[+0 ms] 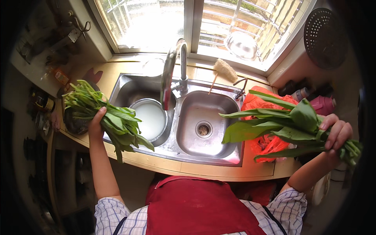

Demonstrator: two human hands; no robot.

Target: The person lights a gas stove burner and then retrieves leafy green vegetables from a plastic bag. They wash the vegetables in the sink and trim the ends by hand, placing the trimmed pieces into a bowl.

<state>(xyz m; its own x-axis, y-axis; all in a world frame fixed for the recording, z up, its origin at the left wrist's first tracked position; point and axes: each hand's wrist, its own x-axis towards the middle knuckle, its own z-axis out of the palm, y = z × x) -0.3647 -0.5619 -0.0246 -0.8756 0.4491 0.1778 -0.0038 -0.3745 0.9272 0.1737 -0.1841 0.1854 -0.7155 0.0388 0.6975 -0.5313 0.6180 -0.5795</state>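
Note:
My left hand (97,122) grips a bunch of leafy greens (123,122), its cut stems pointing up and left and its leaves hanging over the left basin's near rim. In my right hand (337,133) is a second bunch of greens (279,123), stems to the right, with broad leaves reaching left over the right basin's edge. Between the bunches lies a steel double sink (174,138). A metal pot (151,120) of cloudy whitish liquid sits in the left basin, partly behind the left bunch. The right basin (194,114) shows a drain strainer (204,129).
A curved faucet (183,64) rises between the basins. Red plastic bags (264,100) lie on the right counter beneath the right bunch. A loofah brush (224,70) rests behind the sink. Scissors (82,28) hang at upper left. Bottles and a pink container (321,105) stand at right.

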